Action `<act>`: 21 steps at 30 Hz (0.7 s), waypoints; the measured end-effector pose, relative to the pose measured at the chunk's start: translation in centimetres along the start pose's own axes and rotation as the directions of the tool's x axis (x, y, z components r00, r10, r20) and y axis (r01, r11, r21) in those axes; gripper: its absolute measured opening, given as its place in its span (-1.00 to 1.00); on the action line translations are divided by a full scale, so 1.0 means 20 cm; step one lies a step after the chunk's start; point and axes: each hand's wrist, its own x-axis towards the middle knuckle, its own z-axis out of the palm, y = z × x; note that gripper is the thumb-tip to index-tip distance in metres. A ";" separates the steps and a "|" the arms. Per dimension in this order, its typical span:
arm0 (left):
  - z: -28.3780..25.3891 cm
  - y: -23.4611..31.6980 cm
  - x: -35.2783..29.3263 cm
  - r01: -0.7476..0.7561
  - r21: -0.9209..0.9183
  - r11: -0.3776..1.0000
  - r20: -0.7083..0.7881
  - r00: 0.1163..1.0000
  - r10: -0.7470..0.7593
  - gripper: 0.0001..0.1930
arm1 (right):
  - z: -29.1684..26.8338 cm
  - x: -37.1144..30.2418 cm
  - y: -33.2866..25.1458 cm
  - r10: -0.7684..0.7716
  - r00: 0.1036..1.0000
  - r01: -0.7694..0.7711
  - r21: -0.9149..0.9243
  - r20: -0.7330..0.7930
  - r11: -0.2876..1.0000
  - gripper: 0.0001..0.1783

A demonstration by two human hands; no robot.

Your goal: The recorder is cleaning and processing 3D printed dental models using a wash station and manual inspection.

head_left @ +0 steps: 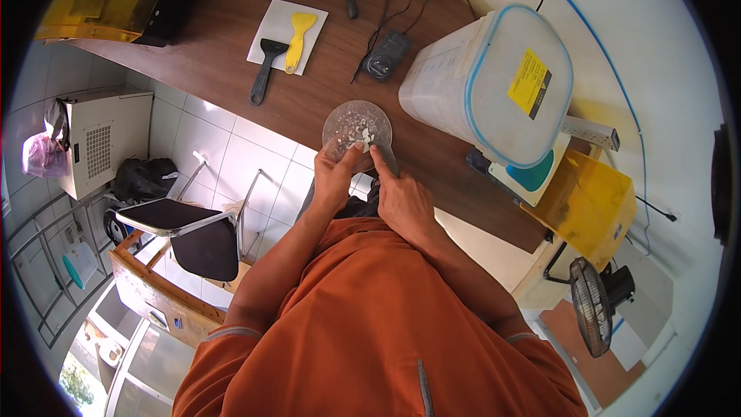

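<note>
A clear round dish [340, 120] with white flakes and crumbs in it is over the table's near edge. My left hand [333, 179] is closed on its near rim, the thumb reaching over it. My right hand [407, 199] is closed around a grey handle-like piece [386, 159], with the index finger stretched along it toward the dish. What the far end of this piece looks like, I cannot make out. Both hands are close together in front of my body, and their lower fingers are partly hidden.
On the brown table [208, 62] lie a black scraper [262, 81] and a yellow scraper [299, 38] on a white sheet, a screwdriver [350, 1] and a black power adapter [386, 56]. A large lidded plastic bin [440, 69] stands right. A chair [202, 243] and fan [590, 305] flank me.
</note>
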 end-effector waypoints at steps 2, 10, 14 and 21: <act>-0.01 0.00 0.00 -0.004 0.022 1.000 0.004 1.000 0.004 -0.79 | -0.01 0.00 -0.02 0.018 1.000 -0.018 -0.026 0.019 1.000 -0.18; -0.02 -0.01 0.00 -0.019 0.010 1.000 0.021 1.000 0.019 -0.82 | -0.01 0.02 -0.03 0.070 0.994 -0.069 -0.016 0.084 0.997 -0.15; -0.03 -0.02 0.00 -0.033 0.050 0.998 0.027 0.999 0.032 -0.83 | 0.02 0.02 -0.02 0.060 0.993 -0.067 0.070 0.106 0.995 -0.16; -0.03 -0.04 0.00 -0.060 0.063 0.996 0.029 0.998 0.058 -0.83 | 0.01 0.02 -0.05 0.073 0.994 -0.071 -0.024 0.080 0.997 -0.13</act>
